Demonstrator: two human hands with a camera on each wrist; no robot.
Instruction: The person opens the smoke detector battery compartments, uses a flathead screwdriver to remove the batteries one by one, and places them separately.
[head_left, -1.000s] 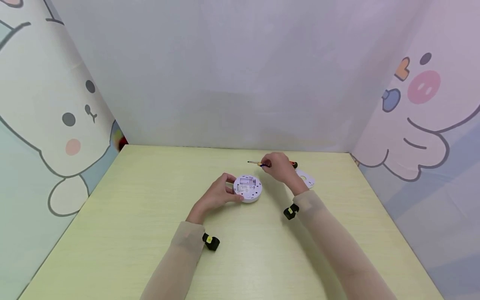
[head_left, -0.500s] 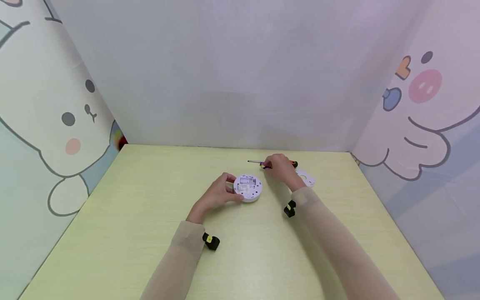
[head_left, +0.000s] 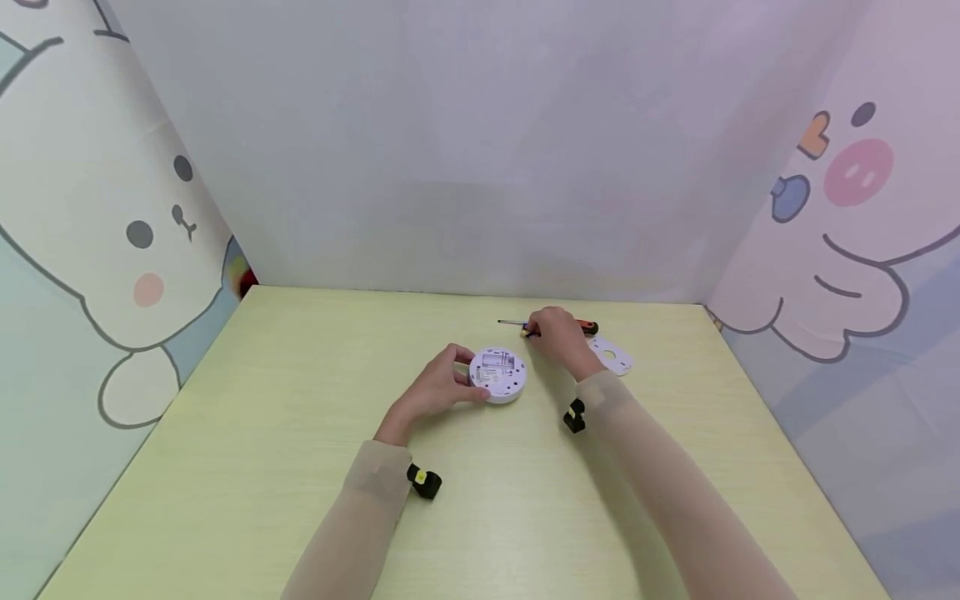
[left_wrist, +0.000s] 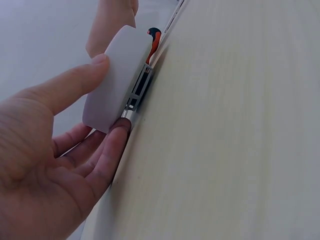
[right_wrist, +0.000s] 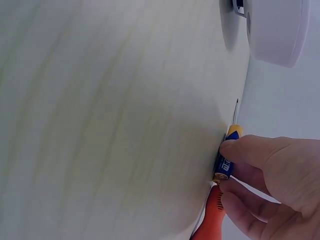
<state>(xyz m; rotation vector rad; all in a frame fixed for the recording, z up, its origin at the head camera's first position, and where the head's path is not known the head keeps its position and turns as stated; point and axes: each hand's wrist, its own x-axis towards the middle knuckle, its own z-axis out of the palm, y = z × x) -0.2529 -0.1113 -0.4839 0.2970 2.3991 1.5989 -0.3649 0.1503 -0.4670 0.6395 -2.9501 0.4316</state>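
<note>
Two hands work over one pale, wood-grained tabletop (head_left: 465, 517). The left hand (head_left: 431, 390) grips one round, white plastic device (head_left: 498, 377) at its left side, the thumb at the near edge and fingers at the far edge; the device sits near the middle of the tabletop, its single rectangular battery compartment facing the head camera. The right hand (head_left: 557, 333), beyond it and to the right, pinches a blue battery with a yellow end (right_wrist: 224, 166) between thumb and fingers; whether a second lies behind it cannot be told. Just beside that hand is one screwdriver with an orange-red and black handle (head_left: 590, 327), and nearer the person, one flat white plate with a central hole (head_left: 617, 361). White lettering on the battery is only partly visible; a small printed label (head_left: 487, 376) on the device is too small to read.
</note>
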